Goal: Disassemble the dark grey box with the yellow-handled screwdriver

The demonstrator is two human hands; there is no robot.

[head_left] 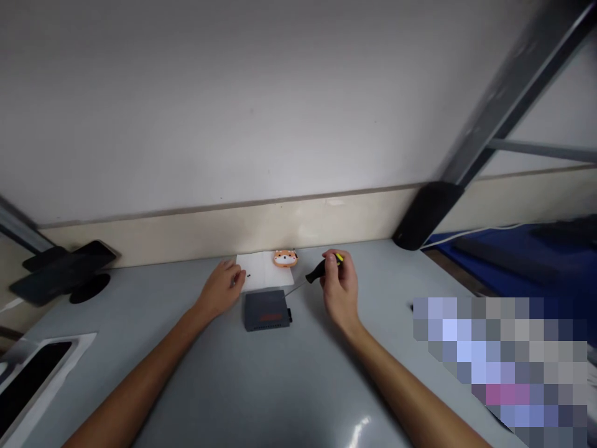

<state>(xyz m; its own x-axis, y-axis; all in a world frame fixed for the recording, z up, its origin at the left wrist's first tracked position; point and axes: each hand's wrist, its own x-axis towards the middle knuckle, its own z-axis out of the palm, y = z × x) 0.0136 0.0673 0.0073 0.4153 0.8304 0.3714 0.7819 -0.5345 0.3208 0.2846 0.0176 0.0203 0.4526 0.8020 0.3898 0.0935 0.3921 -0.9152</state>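
Observation:
A small dark grey box [265,310] with a reddish label lies on the grey table [261,386] in front of me. My right hand [340,289] grips a screwdriver [321,270] with a black and yellow handle, its thin shaft slanting down toward the box's right side. My left hand [222,287] rests on the table left of the box, fingertips at the edge of a white sheet [263,272]. A tiny dark speck, perhaps a screw [249,275], lies on that sheet. An orange animal-faced item [285,257] sits at the sheet's far edge.
A phone on a black stand [69,269] is at the far left. A white tray with a dark inside [32,373] sits at the near left. A dark slanted post with a black foot [426,214] rises at the right, beside blue fabric [513,249]. A wall runs behind.

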